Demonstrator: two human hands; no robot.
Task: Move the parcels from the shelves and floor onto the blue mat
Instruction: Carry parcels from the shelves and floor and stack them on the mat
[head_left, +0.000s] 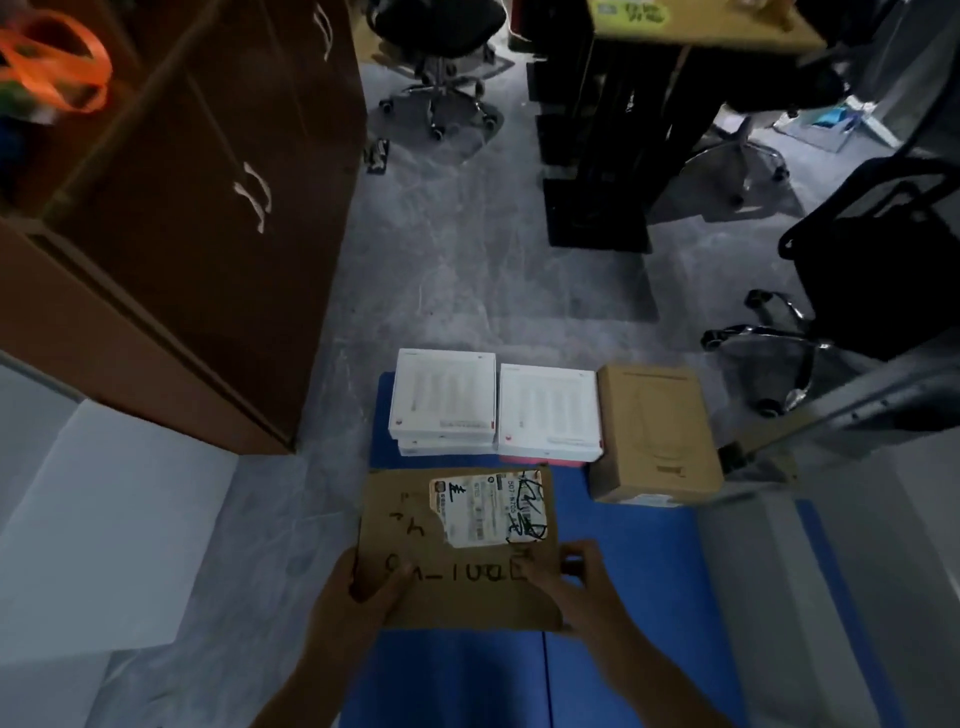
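Observation:
A flat brown cardboard parcel (457, 551) with a white shipping label and black handwriting is held over the blue mat (639, 582). My left hand (358, 597) grips its near left edge, thumb on top. At the near right corner my right hand (576, 577) holds it too. On the far end of the mat lie two stacks of white boxes (441, 400) (548, 413) side by side. A brown cardboard box (654, 431) stands at their right, on the mat's far right corner.
A tall brown cabinet (208, 208) stands at the left, with a white board (104, 525) below it. Office chairs (441, 78) (872, 280) and a dark desk (613, 135) stand on the grey floor beyond. A grey surface (831, 597) borders the mat on the right.

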